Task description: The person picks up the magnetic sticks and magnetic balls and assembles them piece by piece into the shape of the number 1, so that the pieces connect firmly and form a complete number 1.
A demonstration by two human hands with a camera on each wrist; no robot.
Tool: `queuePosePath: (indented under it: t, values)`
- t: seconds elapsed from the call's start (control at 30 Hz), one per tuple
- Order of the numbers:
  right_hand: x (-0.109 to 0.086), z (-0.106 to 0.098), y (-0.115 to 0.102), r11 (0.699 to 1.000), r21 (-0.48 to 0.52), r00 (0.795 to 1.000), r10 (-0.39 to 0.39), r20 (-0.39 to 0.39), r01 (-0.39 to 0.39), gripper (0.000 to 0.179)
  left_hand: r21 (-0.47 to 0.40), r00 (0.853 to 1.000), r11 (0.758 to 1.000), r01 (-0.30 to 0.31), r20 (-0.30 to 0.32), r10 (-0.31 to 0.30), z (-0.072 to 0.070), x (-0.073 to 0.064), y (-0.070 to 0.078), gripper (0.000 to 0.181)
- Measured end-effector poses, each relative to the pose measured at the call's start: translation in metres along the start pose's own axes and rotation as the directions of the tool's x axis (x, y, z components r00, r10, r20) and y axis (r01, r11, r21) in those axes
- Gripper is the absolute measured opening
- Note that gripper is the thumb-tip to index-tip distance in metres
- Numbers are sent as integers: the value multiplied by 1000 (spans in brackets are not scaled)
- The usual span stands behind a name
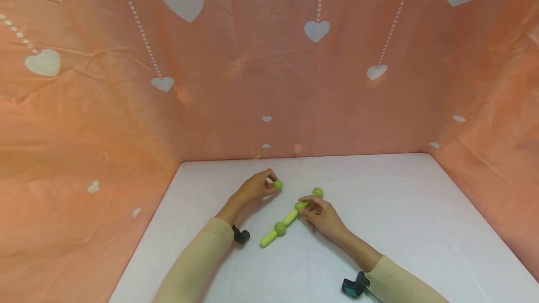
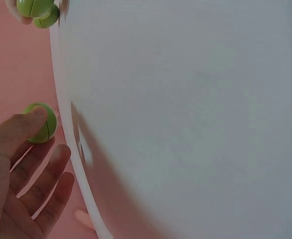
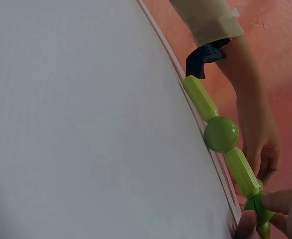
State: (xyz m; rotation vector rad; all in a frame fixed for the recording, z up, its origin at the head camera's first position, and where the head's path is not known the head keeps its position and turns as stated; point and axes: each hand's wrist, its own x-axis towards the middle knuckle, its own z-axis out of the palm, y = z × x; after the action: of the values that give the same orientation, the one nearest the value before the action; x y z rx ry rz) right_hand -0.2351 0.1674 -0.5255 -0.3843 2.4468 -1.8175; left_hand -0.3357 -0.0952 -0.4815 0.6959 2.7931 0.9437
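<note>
My left hand point(image 1: 258, 186) pinches a loose green ball point(image 1: 278, 184) between thumb and fingers; the left wrist view shows a seam round this ball point(image 2: 45, 124). My right hand point(image 1: 326, 219) grips a green ball point(image 1: 300, 206) partway along a straight chain of yellow-green ribbed rods and green balls. Towards the front, a rod point(image 1: 290, 218), another ball point(image 1: 280, 228) and an end rod point(image 1: 268, 239) follow in line. Beyond the right fingers, partly hidden by them, a further rod leads to the chain's far ball point(image 1: 317, 192). In the right wrist view, the chain's middle ball point(image 3: 221, 134) joins two rods.
A white table point(image 1: 404, 209) lies under both hands. Orange sheeting point(image 1: 252, 83) printed with white hearts stands along its back and sides. Dark wrist cameras point(image 1: 241, 235) sit at both cuffs.
</note>
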Motion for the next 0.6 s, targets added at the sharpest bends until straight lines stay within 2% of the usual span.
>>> queuePosePath:
  t: [0.33,0.6]
  values:
    - [-1,1,-6,997,-76,1000,-9,-25,7,32,12,1000,1000,3,-11,-3,-10,-24,-10,27]
    - [2,4,-7,979,-202,998,11,-68,-24,29,29,999,999,-31,-10,31,-18,-42,-14,30]
